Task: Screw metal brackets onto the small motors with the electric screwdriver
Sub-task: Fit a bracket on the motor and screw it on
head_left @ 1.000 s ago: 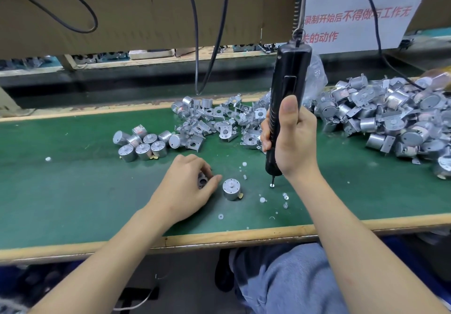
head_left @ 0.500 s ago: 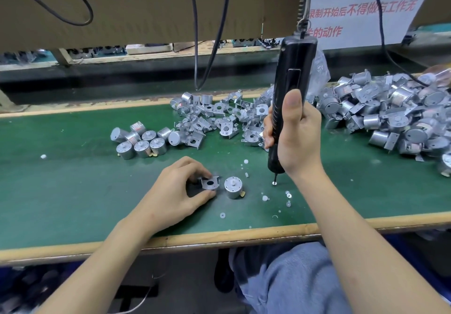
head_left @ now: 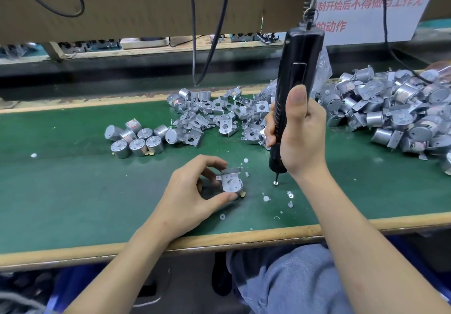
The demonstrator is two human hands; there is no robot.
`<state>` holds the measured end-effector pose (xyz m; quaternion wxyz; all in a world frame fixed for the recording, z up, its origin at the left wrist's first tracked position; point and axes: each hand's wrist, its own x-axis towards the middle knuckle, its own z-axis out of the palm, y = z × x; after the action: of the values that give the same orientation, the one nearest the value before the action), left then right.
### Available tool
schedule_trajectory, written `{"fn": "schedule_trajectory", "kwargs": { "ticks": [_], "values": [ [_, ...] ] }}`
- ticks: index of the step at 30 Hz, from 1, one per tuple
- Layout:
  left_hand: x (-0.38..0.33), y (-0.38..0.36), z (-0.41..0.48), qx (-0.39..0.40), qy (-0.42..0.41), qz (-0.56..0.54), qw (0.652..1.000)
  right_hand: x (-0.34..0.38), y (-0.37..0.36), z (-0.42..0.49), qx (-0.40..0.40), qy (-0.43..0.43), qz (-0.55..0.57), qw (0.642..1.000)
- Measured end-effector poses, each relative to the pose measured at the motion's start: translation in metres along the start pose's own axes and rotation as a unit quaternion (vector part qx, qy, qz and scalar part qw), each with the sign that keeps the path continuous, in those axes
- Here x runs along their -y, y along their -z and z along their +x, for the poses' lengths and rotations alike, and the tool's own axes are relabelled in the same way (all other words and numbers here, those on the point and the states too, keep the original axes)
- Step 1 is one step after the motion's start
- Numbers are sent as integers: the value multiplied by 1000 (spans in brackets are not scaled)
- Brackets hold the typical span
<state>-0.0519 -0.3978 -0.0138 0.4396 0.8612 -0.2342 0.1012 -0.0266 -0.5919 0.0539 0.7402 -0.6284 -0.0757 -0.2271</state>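
Near the middle of the front edge of the counter (head_left: 73, 191): left grip (head_left: 192, 191) pinching a small motor (head_left: 233, 188) between thumb and fingertips, with a bracket (head_left: 230, 173) seated on its top face. Just to the right: right grip (head_left: 300, 140) wrapped round a black electric screwdriver (head_left: 296, 69), thumb laid up along the body. Held upright, hung from a spring cord above. Bit (head_left: 276, 179) pointing down at the green surface, beside the motor but apart from it. Possibly a screw on the tip, too small to be sure. Scattered around the bit: small white washers (head_left: 266, 198). Farther back, left of centre: a cluster of bare motors (head_left: 136, 140). Toward the back edge, behind the screwdriver: a heap of loose brackets (head_left: 214, 116). At the right end: a larger pile of bracketed motors (head_left: 390, 111).
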Motion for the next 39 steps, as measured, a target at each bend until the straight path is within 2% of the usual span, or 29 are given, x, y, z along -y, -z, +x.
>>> {"fn": "schedule_trajectory", "kwargs": {
  "ticks": [10, 20, 39],
  "values": [
    [1, -1, 5, 29, -40, 27, 998, 3, -6, 0, 16, -4, 12, 1000],
    [0, 0, 4, 35, -7, 15, 999, 23, -36, 2, 79, 12, 60, 995],
    [2, -2, 4, 40, -7, 35, 999, 14, -60, 0, 84, 9, 63, 994]
  ]
}}
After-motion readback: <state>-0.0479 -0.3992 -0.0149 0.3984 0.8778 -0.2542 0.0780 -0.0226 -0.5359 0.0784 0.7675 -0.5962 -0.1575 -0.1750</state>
